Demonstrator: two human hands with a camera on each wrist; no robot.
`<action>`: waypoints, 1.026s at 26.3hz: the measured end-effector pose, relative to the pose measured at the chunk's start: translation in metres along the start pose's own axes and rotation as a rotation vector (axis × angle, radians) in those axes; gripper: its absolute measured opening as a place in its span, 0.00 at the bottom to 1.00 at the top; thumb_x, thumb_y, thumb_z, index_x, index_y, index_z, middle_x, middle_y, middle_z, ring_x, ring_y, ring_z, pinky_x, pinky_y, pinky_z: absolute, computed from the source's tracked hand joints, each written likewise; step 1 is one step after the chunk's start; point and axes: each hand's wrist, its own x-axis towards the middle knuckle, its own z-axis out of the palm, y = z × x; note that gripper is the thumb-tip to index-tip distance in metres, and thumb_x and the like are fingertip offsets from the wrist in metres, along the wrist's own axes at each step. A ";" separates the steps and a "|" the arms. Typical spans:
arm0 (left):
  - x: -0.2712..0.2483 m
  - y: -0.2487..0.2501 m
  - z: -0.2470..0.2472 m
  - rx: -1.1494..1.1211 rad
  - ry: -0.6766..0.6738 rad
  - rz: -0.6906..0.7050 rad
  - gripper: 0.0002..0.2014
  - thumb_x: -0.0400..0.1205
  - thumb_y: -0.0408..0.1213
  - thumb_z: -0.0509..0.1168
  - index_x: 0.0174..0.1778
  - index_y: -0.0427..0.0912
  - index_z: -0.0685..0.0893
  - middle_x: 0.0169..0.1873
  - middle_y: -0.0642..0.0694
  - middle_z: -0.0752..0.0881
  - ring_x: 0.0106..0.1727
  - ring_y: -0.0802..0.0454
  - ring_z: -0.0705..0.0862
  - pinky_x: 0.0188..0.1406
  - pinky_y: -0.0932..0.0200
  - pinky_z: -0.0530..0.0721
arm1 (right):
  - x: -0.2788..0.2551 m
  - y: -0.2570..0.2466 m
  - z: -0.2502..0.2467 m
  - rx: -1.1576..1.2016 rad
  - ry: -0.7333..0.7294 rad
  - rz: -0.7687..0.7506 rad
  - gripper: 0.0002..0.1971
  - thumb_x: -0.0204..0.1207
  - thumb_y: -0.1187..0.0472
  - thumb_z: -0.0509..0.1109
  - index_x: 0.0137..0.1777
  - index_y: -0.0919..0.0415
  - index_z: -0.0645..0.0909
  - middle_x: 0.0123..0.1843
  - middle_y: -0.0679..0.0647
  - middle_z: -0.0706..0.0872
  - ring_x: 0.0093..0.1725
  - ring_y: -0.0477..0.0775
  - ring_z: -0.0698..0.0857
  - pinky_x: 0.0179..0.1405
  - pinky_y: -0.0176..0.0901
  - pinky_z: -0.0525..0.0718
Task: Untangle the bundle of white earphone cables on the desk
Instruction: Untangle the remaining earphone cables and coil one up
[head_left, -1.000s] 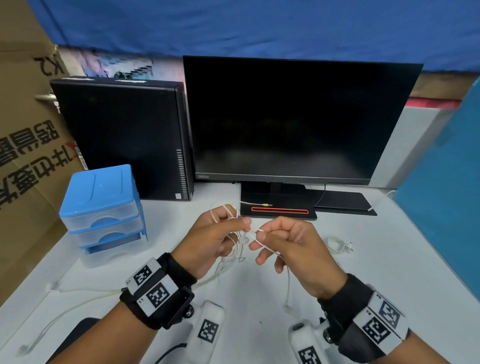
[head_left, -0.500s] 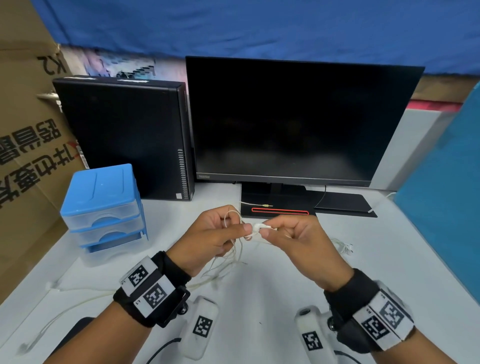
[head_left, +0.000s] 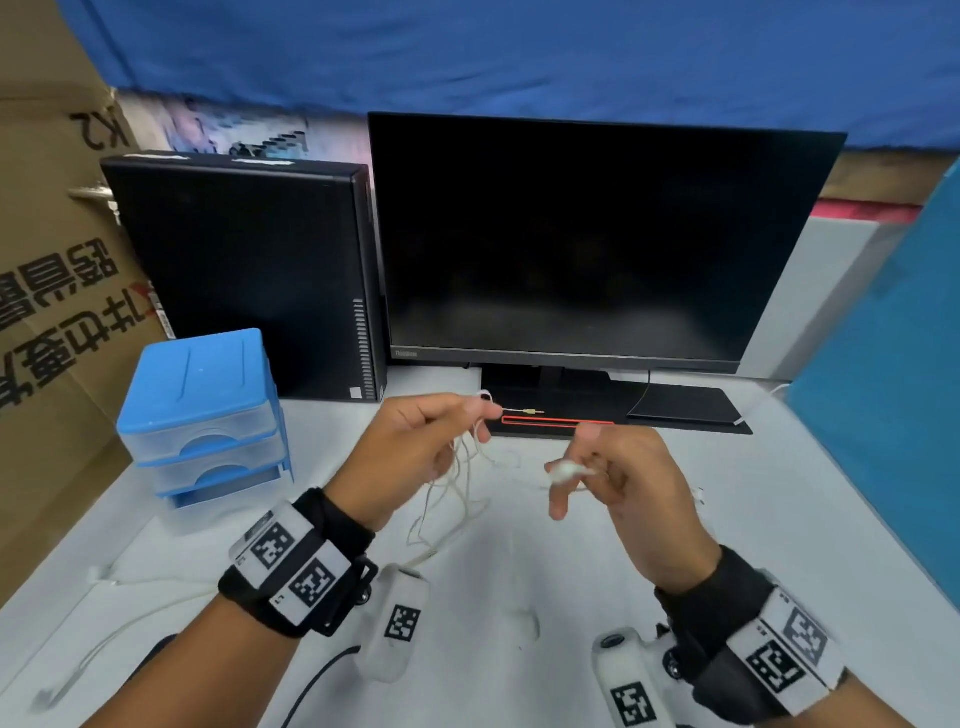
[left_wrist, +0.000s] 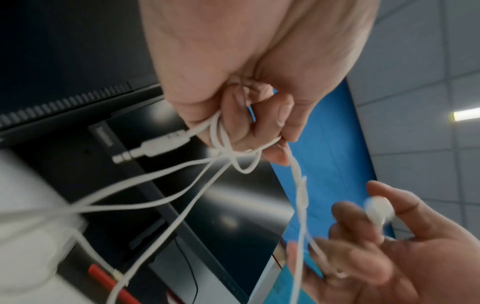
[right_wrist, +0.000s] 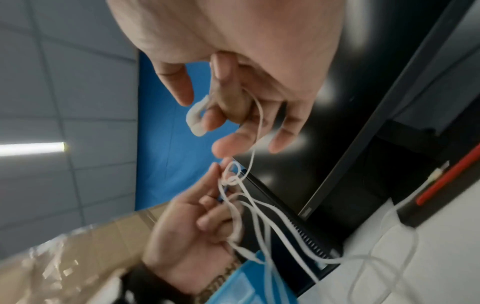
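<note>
My left hand (head_left: 457, 421) is raised above the desk and pinches a knot of white earphone cable (head_left: 462, 467); several strands hang from it down to the desk. The left wrist view shows the cable (left_wrist: 226, 148) looped round the curled fingers, with the jack plug (left_wrist: 153, 148) sticking out beside them. My right hand (head_left: 587, 467) holds a white earbud (head_left: 566, 472) in its fingertips, a short way right of the left hand. The earbud (right_wrist: 197, 117) sits against a bent finger, and its thin cable (right_wrist: 255, 144) runs down to the knot (right_wrist: 231, 176) in the left hand.
A black monitor (head_left: 597, 249) and its stand base (head_left: 561, 415) are right behind the hands, a black PC case (head_left: 249, 275) to the left. Blue plastic drawers (head_left: 202, 410) stand at the left. More white cable (head_left: 104, 623) trails over the desk front left. A blue partition (head_left: 893, 389) bounds the right.
The hands, which met half a second ago, have drawn apart. The right hand has moved right and down with the earbud; the left keeps the knot.
</note>
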 end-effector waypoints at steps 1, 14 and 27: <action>0.002 0.006 -0.003 0.022 0.012 0.039 0.12 0.85 0.41 0.63 0.48 0.46 0.93 0.35 0.51 0.88 0.22 0.54 0.65 0.21 0.64 0.63 | 0.001 0.002 -0.001 -0.093 0.038 -0.040 0.27 0.72 0.47 0.67 0.30 0.76 0.79 0.24 0.56 0.83 0.34 0.70 0.80 0.39 0.44 0.77; 0.024 0.051 -0.011 0.502 -0.086 0.299 0.16 0.82 0.47 0.68 0.31 0.43 0.88 0.26 0.57 0.79 0.27 0.62 0.75 0.32 0.69 0.72 | 0.040 -0.024 0.022 0.010 -0.128 0.108 0.09 0.70 0.61 0.78 0.47 0.66 0.87 0.37 0.61 0.87 0.34 0.54 0.85 0.50 0.51 0.81; 0.047 0.061 -0.052 0.555 0.140 0.287 0.15 0.78 0.48 0.73 0.30 0.42 0.90 0.23 0.43 0.84 0.24 0.46 0.81 0.40 0.51 0.89 | 0.023 0.012 -0.008 -0.279 -0.234 0.492 0.15 0.79 0.54 0.74 0.42 0.67 0.81 0.22 0.55 0.73 0.18 0.52 0.73 0.36 0.51 0.84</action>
